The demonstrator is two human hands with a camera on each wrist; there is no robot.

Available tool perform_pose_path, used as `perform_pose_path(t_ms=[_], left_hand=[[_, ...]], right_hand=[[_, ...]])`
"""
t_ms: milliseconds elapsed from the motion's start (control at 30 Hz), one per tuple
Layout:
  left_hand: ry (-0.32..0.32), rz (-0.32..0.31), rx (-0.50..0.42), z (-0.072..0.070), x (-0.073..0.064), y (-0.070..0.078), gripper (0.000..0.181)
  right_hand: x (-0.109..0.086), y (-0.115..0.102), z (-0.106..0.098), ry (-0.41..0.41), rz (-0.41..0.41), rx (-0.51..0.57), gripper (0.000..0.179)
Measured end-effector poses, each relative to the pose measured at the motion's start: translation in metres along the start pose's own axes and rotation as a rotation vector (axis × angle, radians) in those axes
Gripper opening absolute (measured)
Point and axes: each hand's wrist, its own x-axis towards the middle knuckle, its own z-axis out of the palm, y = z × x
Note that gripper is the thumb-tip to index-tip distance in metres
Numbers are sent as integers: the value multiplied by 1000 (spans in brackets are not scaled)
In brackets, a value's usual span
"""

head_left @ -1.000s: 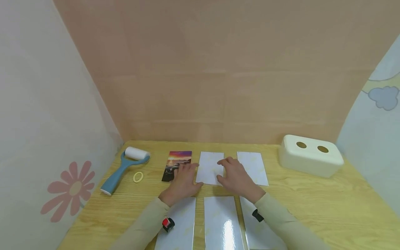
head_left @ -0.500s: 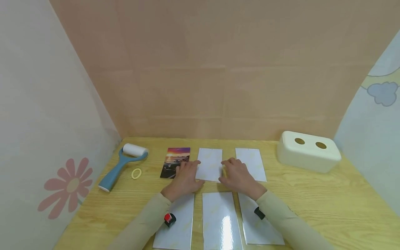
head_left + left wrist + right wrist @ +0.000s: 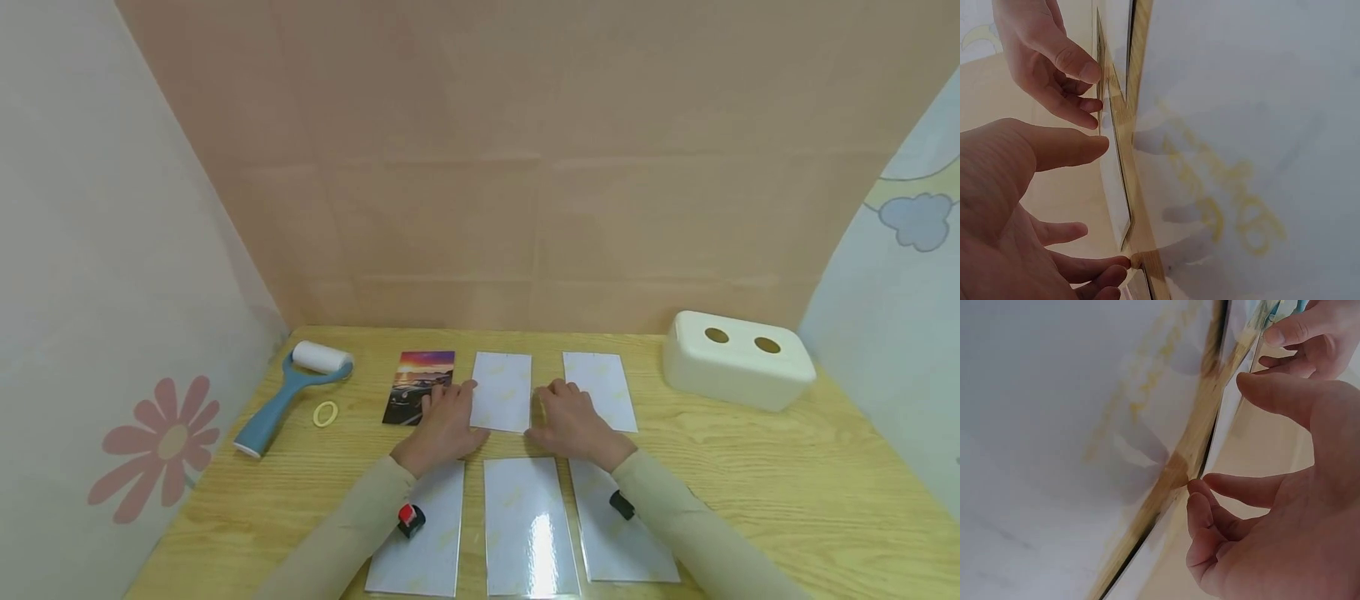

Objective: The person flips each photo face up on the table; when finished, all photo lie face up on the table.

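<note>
A white card (image 3: 502, 392) lies in the middle of the back row on the wooden table, faint yellow print on its face. At its left edge is my left hand (image 3: 442, 425), index fingertip by the side and thumb at the lower corner. It partly covers a picture card (image 3: 420, 379) of a sunset scene. My right hand (image 3: 573, 423) is at the white card's right edge, thumb and fingers spread apart. Behind it lies another white card (image 3: 603, 387). Both wrist views show the thumbs and index fingers extended, with nothing gripped.
Nearer me are three larger white sheets: left (image 3: 420, 542), middle (image 3: 528, 525) and right (image 3: 630, 546), partly under my forearms. A blue-handled roller (image 3: 277, 408) and a pale yellow ring (image 3: 326, 414) lie on the left. At the right stands a cream box (image 3: 738, 367) with two holes.
My right hand has shifted right, from over the middle card to beside its right edge. The left hand has barely moved. The head view has tilted slightly down.
</note>
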Motion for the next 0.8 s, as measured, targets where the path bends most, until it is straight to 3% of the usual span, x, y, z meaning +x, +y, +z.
perform_pose_path(t_ms=[367,800], left_hand=[[15,-16,2,3,4,1,82],[49,-60,-90,4,5,8,88]], right_hand=[[3,0,2,-25,1,27,58],[4,-3,2,-37,30,28,61]])
